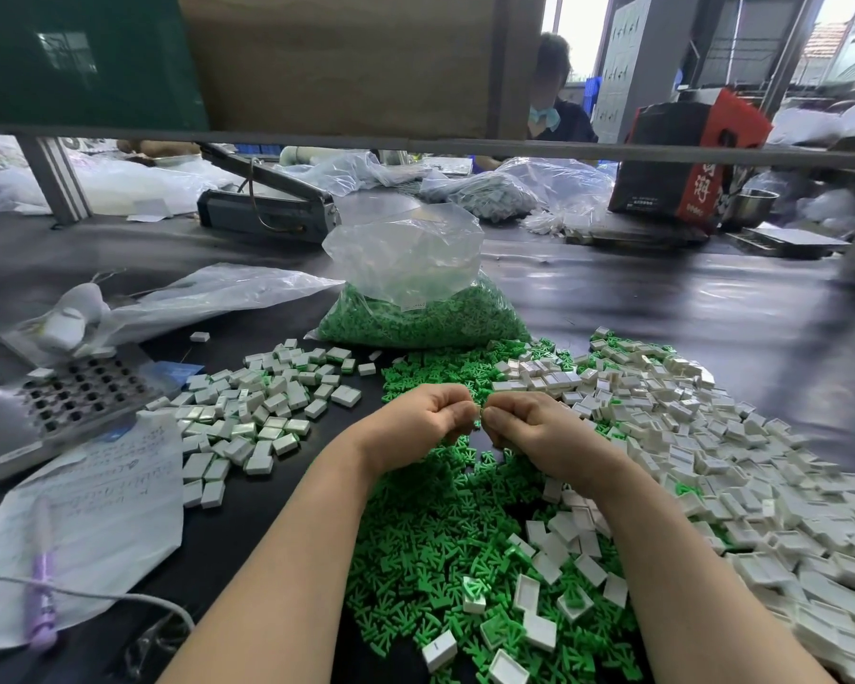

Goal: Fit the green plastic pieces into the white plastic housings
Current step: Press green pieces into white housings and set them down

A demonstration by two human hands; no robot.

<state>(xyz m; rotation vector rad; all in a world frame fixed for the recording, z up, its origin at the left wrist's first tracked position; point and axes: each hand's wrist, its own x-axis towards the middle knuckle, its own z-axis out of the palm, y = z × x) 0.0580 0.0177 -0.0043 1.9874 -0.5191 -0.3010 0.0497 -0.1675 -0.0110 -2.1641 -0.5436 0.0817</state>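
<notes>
Above the green pieces (435,550) heaped on the black table (712,308), left hand (415,427) and right hand (534,427) fingertip to fingertip, both curled, pinching something small between them, too hidden to identify, white housings (712,451) piled to the right, more at left.

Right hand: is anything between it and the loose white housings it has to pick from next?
Nothing visible blocks it. The right hand hangs above the green pieces, fingertips meeting the left hand, and the pile of white housings lies open just to its right on the table.
</notes>
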